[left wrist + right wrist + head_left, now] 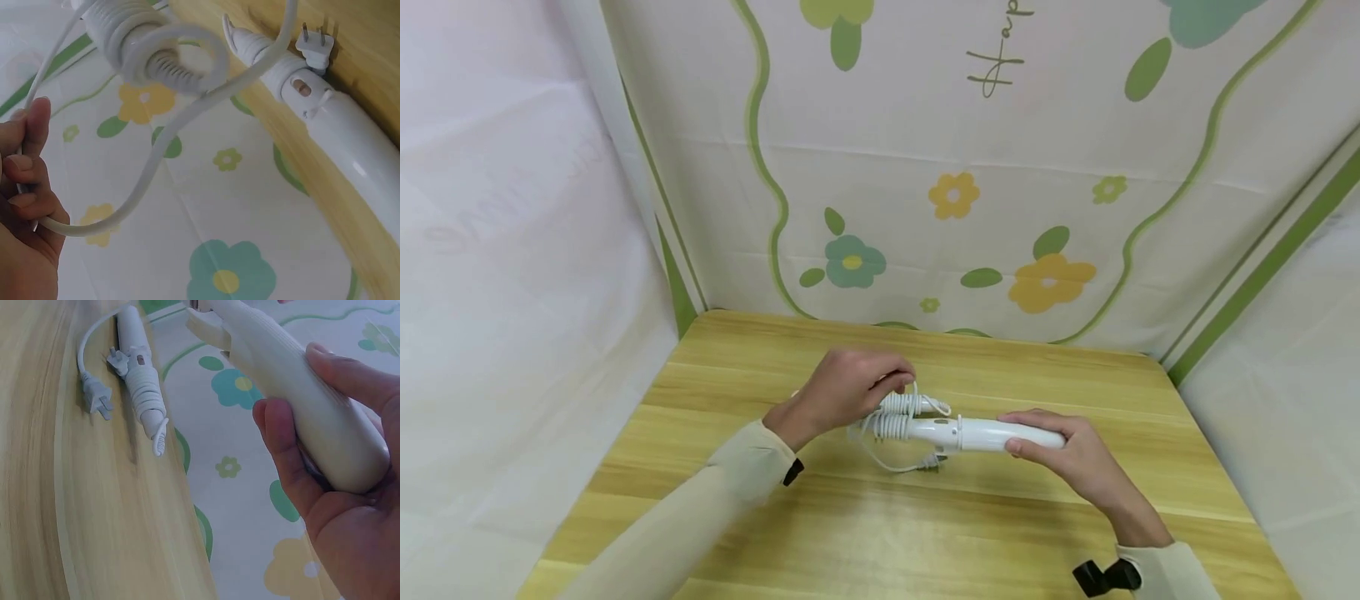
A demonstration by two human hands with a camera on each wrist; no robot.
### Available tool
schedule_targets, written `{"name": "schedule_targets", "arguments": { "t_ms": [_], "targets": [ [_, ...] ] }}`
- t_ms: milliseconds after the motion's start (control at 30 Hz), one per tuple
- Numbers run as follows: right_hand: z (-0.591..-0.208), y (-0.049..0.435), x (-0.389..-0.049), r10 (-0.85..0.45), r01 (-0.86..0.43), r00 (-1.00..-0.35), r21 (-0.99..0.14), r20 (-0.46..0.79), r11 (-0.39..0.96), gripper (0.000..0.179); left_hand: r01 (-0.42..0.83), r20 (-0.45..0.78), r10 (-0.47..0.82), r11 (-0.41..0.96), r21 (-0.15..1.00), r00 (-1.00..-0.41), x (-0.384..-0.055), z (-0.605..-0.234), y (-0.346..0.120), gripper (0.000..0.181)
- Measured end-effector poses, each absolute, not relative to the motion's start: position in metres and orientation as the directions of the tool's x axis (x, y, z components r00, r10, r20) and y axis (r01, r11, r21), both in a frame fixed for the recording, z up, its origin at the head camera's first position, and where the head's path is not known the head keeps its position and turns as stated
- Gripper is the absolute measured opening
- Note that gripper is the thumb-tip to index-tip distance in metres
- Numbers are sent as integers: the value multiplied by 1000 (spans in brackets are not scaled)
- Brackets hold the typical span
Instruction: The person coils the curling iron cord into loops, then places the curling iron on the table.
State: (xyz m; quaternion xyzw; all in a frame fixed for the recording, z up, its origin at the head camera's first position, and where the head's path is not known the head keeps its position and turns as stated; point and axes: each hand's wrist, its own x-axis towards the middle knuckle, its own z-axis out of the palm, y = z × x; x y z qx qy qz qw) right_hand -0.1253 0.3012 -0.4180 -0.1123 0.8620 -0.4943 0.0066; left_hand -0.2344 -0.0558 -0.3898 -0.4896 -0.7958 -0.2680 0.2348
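My right hand [1075, 450] grips the thick smooth end of a white hair iron [992, 434]. Its power cord [891, 427] is wound in tight rings near the other end. My left hand [850, 387] pinches a loose length of that cord [137, 181] between thumb and fingers. A two-pin plug [932, 461] hangs on the cord in front of the iron. Behind it, a second white hair iron [147, 387] lies on the table with its cord coiled round it. Its plug [314, 45] sits beside the coil. My left hand hides most of that iron in the head view.
A wood-grain table [910, 533] lies under both hands. A white flower-print cloth [880, 167] stands along its far edge, with pale cloth walls [512, 292] at the left and right sides.
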Motion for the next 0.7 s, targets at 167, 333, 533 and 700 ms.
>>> {"name": "schedule_targets", "arguments": {
  "t_ms": [167,333,533,700],
  "targets": [
    [-417,305,-122,-245,-203,-964,-890,107,409,31,851,566,636,421,313,-524,-239,-393,-61,12],
    [-415,312,-118,-260,-235,-952,-929,161,287,32,744,413,648,386,545,-640,-245,-404,-63,18],
    [-413,311,-120,-167,-228,-966,-956,198,185,33,671,376,660,266,692,-650,-243,-427,-60,11],
    [-413,306,-124,-109,-224,-971,-967,211,122,33,426,226,627,188,885,-746,-229,-440,-49,14]
  ]
}}
